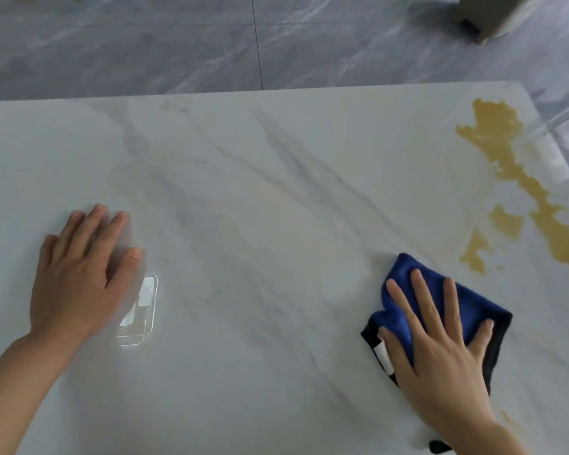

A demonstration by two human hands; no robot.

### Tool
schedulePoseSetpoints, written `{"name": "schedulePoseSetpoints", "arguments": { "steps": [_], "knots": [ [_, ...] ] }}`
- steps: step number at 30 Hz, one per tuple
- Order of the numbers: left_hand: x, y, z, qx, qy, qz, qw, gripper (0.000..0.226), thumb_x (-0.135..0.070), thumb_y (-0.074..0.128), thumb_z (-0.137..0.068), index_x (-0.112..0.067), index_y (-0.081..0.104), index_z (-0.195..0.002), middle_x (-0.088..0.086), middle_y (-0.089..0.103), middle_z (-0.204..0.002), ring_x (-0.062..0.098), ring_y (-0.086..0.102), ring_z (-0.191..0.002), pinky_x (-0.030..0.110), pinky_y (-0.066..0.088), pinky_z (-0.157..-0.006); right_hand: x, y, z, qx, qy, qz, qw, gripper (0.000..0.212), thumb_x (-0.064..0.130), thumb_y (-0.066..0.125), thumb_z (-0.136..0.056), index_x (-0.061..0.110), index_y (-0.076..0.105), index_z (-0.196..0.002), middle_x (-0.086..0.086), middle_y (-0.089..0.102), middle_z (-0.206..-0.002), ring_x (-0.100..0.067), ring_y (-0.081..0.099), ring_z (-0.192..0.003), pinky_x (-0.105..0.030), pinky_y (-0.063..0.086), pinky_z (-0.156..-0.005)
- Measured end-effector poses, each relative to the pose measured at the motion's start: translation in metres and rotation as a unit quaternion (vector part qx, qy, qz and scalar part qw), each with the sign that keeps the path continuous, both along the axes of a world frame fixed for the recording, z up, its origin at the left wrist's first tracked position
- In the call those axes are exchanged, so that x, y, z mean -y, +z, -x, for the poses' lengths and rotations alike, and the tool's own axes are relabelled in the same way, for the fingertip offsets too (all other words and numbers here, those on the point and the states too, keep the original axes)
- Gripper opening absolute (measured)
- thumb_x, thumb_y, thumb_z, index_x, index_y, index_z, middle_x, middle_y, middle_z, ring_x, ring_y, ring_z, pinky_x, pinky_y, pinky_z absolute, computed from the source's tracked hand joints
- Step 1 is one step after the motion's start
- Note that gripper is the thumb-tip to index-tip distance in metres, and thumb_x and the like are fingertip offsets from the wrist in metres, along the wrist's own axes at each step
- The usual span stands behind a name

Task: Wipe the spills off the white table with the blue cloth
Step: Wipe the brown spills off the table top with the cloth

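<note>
**Cloth flat under your right hand, spill off to its right**

Biggest first: the white table [276,178] filled most of the view, marble-veined, its far edge against a grey tiled floor [145,44]. A furniture leg [483,24] stood on that floor at top right.

The spill [546,211] ran down the table's right side as a long yellow-brown streak, with smaller patches just left of it and a faint smear near the bottom right corner of the view. Pale yellowish streaks showed across the middle of the table too.

Your right hand [440,343] lay flat on the blue cloth [467,303], fingers straight and spread, pressing it to the table, not clenched. The cloth sat folded at lower right, near the spill but apart from it, dark edging and a white label showing at its left side.

Your left hand [79,274] rested palm-down on the table at lower left, fingers straight, grasping nothing. A small clear plastic piece [142,310] lay just beside its thumb; touching or not, you couldn't tell.
</note>
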State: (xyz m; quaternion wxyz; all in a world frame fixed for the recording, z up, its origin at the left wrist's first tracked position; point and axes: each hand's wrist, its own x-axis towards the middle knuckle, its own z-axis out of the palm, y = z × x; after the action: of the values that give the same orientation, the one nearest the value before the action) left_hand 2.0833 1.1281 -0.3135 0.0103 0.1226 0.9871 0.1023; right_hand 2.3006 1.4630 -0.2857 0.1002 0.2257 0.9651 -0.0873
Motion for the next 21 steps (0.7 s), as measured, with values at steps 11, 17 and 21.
{"name": "schedulePoseSetpoints", "arguments": {
  "steps": [11, 17, 21],
  "knots": [
    [-0.009, 0.011, -0.001, 0.032, 0.004, -0.018, 0.999, 0.071, -0.056, 0.021, -0.08, -0.019, 0.039, -0.138, 0.009, 0.031, -0.15, 0.03, 0.021, -0.14, 0.052, 0.017, -0.109, 0.001, 0.006, -0.002, 0.029, 0.02, -0.021, 0.999, 0.068, 0.06, 0.006, -0.091, 0.027, 0.045, -0.135, -0.004, 0.037, -0.147, -0.031, 0.019, -0.139, -0.076, 0.027, -0.088],
    [-0.081, 0.031, -0.021, 0.046, -0.057, -0.089, 0.993, 0.075, -0.057, 0.02, -0.08, -0.014, 0.041, -0.138, 0.009, 0.031, -0.15, 0.027, 0.02, -0.142, 0.048, 0.016, -0.112, 0.003, 0.007, -0.003, 0.024, 0.005, -0.012, 1.0, 0.06, 0.061, 0.008, -0.091, 0.031, 0.036, -0.136, -0.004, 0.04, -0.146, -0.028, 0.017, -0.138, -0.076, 0.027, -0.09],
    [-0.148, 0.034, -0.027, 0.033, -0.117, -0.103, 0.987, 0.07, -0.055, 0.023, -0.082, -0.015, 0.044, -0.136, 0.007, 0.035, -0.148, 0.027, 0.024, -0.14, 0.047, 0.019, -0.111, 0.002, 0.003, -0.005, 0.017, 0.009, -0.014, 1.0, 0.06, 0.06, 0.008, -0.092, 0.03, 0.036, -0.136, -0.005, 0.041, -0.145, -0.031, 0.02, -0.137, -0.076, 0.027, -0.089]
  ]
}}
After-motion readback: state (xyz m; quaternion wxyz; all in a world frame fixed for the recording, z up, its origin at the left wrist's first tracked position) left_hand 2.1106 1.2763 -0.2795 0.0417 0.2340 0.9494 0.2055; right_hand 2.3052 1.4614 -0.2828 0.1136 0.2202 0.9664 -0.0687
